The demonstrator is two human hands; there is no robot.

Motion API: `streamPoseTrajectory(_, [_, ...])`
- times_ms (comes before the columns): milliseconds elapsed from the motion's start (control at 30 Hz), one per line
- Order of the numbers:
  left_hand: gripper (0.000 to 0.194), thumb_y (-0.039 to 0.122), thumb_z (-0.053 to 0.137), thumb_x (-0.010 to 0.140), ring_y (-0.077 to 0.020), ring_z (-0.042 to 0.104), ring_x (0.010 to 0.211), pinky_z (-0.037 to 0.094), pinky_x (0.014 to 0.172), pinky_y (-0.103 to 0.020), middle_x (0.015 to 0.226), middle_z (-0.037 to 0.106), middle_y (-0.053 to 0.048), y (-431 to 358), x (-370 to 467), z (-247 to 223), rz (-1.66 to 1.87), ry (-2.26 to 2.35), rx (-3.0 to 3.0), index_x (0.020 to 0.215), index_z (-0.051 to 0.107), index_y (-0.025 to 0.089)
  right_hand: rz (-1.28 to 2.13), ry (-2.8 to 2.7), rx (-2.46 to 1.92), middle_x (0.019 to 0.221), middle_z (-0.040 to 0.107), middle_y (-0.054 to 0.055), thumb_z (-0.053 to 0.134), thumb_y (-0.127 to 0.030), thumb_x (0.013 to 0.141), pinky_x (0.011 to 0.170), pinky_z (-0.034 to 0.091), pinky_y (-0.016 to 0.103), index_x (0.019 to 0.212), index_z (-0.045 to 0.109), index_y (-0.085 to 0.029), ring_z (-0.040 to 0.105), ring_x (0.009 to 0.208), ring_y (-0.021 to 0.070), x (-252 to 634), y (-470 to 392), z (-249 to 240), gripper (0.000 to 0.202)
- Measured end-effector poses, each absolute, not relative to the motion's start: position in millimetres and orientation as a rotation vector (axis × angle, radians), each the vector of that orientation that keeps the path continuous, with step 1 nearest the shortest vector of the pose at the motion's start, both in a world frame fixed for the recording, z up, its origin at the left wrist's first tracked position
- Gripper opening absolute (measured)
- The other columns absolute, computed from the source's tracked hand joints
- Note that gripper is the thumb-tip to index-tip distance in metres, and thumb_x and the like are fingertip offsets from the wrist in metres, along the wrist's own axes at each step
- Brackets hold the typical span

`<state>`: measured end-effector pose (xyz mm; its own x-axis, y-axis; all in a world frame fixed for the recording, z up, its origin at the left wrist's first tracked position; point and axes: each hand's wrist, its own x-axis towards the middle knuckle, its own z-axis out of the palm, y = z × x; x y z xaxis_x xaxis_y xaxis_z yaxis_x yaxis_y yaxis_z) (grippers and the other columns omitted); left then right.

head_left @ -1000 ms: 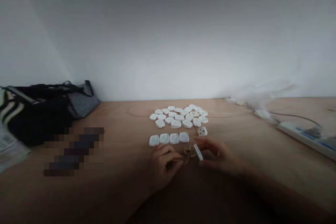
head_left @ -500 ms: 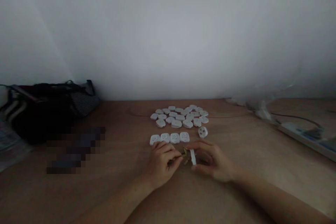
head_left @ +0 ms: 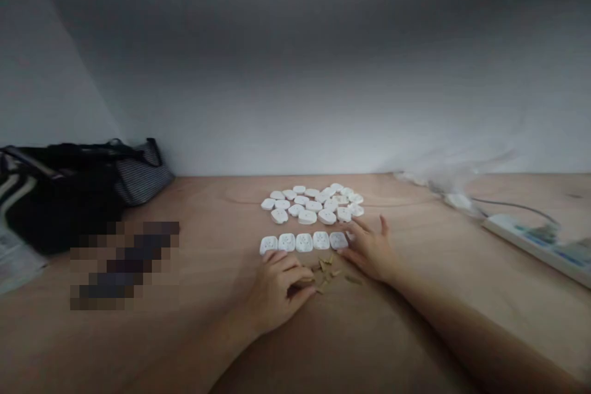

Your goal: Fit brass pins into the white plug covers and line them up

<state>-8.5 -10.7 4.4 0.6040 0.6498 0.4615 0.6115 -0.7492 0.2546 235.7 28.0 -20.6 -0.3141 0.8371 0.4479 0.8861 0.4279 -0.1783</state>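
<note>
Five white socket pieces (head_left: 303, 242) line up on the wooden surface (head_left: 194, 320). The right hand (head_left: 376, 253) is at the rightmost, its fingers apart. Brass strips (head_left: 325, 267) lie nearer the person; the left hand's (head_left: 279, 289) fingers curl beside one, whether clamped I cannot tell. More white pieces (head_left: 307, 217) cluster behind.

Indoor workspace, wooden tabletop (head_left: 207, 228) against white wall (head_left: 277, 111), black bag (head_left: 69, 203), power strip (head_left: 512, 231)
</note>
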Motion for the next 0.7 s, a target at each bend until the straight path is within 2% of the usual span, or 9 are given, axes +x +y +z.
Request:
streamPoseTrajectory(100, [0.013,0.031,0.069,0.073,-0.0205,0.055,0.078,0.037,0.075,-0.035,0.076,0.063,-0.003,-10.9,-9.4,5.1,0.82,1.103,2.735,0.08,0.067,0.021,-0.183,-2.125,-1.488,0.13,0.051,0.011,0.048,-0.04,0.084,0.1,-0.001,0.064,0.116,0.048,-0.024,0.037,0.125,0.0299,243.1,31.7,-23.1,0.036])
streamPoseTrajectory(167, [0.012,0.031,0.069,0.072,-0.021,0.054,0.078,0.038,0.075,-0.036,0.076,0.062,-0.003,-11.0,-9.8,5.6,0.82,1.115,2.73,0.079,0.066,0.021,-0.134,-2.069,-1.518,0.131,0.05,0.011,0.047,-0.04,0.084,0.1,0.009,0.062,0.118,0.047,-0.023,0.039,0.124,0.0297,250.7,34.8,-25.0,0.038])
streamPoseTrajectory(267, [0.01,0.03,0.067,0.074,-0.0207,0.054,0.078,0.038,0.075,-0.036,0.076,0.062,-0.003,-10.6,-10.2,5.6,0.819,1.088,2.727,0.078,0.066,0.021,0.012,-2.06,-1.523,0.127,0.053,0.01,0.048,-0.04,0.083,0.099,0.022,0.057,0.122,0.046,-0.023,0.042,0.122,0.0291,261.8,40.2,-27.4,0.042])
streamPoseTrajectory(433, [0.009,0.027,0.068,0.073,-0.0202,0.054,0.08,0.038,0.077,-0.036,0.079,0.062,-0.002,-9.8,-11.0,4.4,0.82,1.049,2.707,0.08,0.066,0.021,0.121,-2.062,-1.506,0.12,0.058,0.008,0.056,-0.038,0.079,0.097,0.028,0.052,0.111,0.055,-0.024,0.05,0.113,0.0288,273.8,42.9,-24.3,0.036])
streamPoseTrajectory(533, [0.008,0.026,0.068,0.074,-0.02,0.054,0.08,0.038,0.077,-0.036,0.079,0.062,-0.002,-9.6,-12.3,3.8,0.814,1.036,2.698,0.081,0.066,0.021,0.228,-2.037,-1.49,0.107,0.064,0.007,0.063,-0.04,0.073,0.091,0.037,0.047,0.101,0.059,-0.022,0.056,0.102,0.0274,281.3,37.9,-22.4,0.034])
streamPoseTrajectory(700, [0.011,0.027,0.067,0.074,-0.0204,0.054,0.083,0.039,0.078,-0.036,0.083,0.062,-0.003,-9.3,-14.7,3.1,0.803,1.037,2.675,0.084,0.066,0.022,0.634,-1.961,-1.391,0.092,0.067,0.004,0.073,-0.037,0.063,0.074,0.05,0.037,0.104,0.056,-0.021,0.062,0.083,0.0236,292.1,28.4,-30.4,0.047])
